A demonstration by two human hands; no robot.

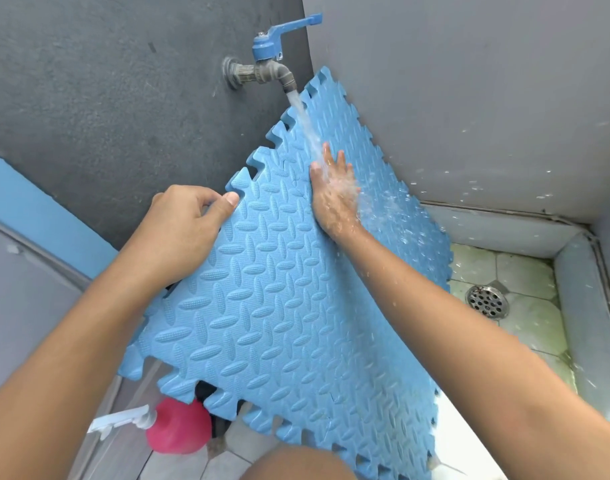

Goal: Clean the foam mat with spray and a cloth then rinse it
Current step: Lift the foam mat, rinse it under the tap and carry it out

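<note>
A blue foam mat (282,306) with a raised tread pattern and jigsaw edges stands tilted under a wall tap (265,69) with a blue lever. Water runs from the spout onto the mat's upper part. My left hand (185,220) pinches the mat's left edge, thumb on the front face. My right hand (334,195) lies flat with fingers spread on the wet surface, right in the stream, and water splashes around it. A red spray bottle (178,427) with a white trigger head stands on the floor below the mat's lower left corner. No cloth is clearly visible.
Dark grey walls meet in a corner behind the tap. A low tiled wash basin with a round metal drain (487,301) lies at the right, edged by a raised kerb (573,306). Something dark sits behind the mat's bottom edge. My knee shows at the bottom.
</note>
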